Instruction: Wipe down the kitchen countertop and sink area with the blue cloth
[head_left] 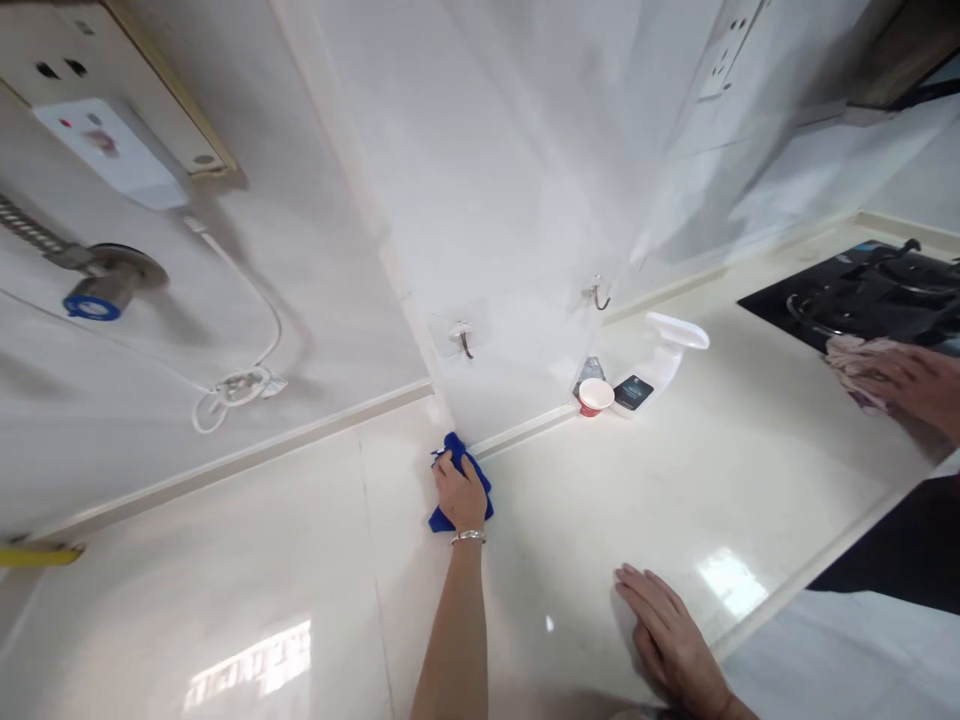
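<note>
My left hand [459,492], with a bracelet on the wrist, presses down on a blue cloth [480,478] bunched under its curled fingers. The cloth sits on the pale countertop [300,560], right at the foot of the protruding white wall corner. My right hand [667,630] lies flat on the counter near its front edge, fingers stretched out, holding nothing.
A small red and white cup [596,396] and a white spray bottle [671,350] stand by the wall base. Two hooks [465,340] stick to the wall. At the far right another person's hand [911,380] holds a pinkish rag [847,358] beside a black stove [862,290].
</note>
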